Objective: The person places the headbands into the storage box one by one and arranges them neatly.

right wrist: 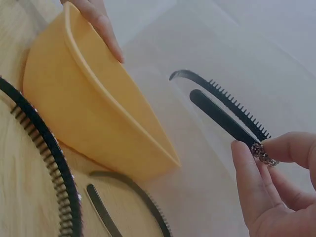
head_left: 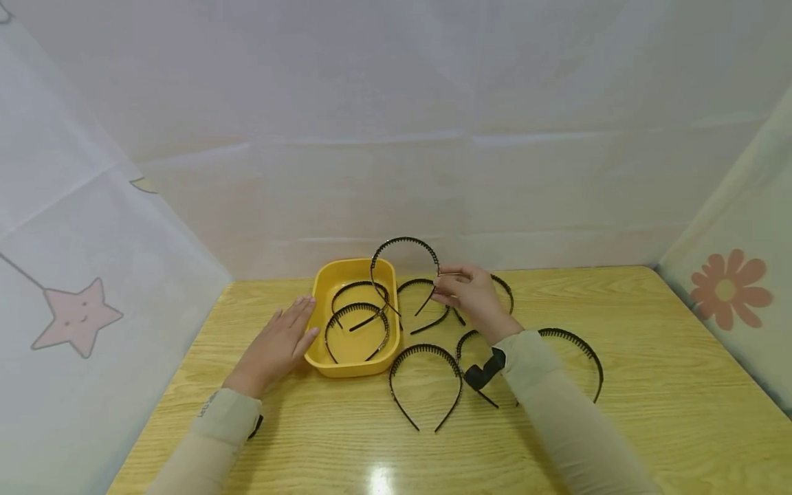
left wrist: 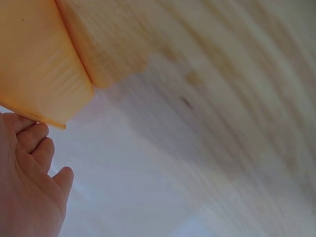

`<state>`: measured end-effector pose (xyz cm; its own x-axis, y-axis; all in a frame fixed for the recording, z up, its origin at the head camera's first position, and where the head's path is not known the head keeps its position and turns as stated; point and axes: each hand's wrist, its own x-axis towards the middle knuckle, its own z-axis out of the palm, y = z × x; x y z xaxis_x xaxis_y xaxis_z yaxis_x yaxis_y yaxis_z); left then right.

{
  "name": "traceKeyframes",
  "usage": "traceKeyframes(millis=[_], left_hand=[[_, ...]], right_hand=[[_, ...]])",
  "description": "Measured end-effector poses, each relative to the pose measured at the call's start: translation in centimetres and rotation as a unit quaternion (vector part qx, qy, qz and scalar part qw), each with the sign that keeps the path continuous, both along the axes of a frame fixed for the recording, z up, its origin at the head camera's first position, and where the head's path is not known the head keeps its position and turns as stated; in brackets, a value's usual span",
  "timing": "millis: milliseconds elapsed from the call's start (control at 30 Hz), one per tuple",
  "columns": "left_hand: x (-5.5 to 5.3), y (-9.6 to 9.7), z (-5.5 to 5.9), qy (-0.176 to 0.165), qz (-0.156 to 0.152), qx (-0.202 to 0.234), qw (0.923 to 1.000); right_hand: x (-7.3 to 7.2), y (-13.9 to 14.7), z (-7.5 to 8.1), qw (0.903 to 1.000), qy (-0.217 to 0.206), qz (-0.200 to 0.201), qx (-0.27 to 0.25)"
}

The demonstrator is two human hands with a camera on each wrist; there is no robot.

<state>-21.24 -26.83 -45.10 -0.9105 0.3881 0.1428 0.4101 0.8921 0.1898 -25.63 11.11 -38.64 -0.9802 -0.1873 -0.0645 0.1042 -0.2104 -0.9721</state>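
Observation:
A black toothed headband is pinched between the thumb and fingers of my right hand, raised beside the right rim of a yellow plastic bin. The right wrist view shows a beaded, glittery part of this headband at my fingertips. My left hand touches the bin's left rim with its fingers extended. In the left wrist view the left hand lies against the bin's edge. Inside the bin lie two headbands, one partly over the other.
Several more black headbands lie on the wooden table right of the bin, including a near one and a far-right one. My right forearm partly hides some of them. White cloth walls surround the table's back and sides.

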Motion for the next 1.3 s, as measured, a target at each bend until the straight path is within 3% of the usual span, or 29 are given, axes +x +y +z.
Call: traceKeyframes(millis=[267,800,1100,1300], left_hand=[[0.2,0.3,0.2,0.007,0.000,0.004,1.0000],[0.1,0.5,0.2,0.011,-0.001,0.005,0.9999],[0.2,0.4,0.0,0.017,-0.002,0.004,0.9998],[0.1,0.3,0.0,0.019,-0.004,0.004,0.9998]], right_hand=[[0.4,-3.1,-0.8,0.9997,0.001,-0.022,0.005],[2.0,-7.0,-2.3,0.9959,0.045,0.010,0.078],[2.6,-8.3,-2.7,0.9891,0.060,0.014,0.134],[2.9,-8.8,-3.1,0.9752,0.107,0.017,0.193]])
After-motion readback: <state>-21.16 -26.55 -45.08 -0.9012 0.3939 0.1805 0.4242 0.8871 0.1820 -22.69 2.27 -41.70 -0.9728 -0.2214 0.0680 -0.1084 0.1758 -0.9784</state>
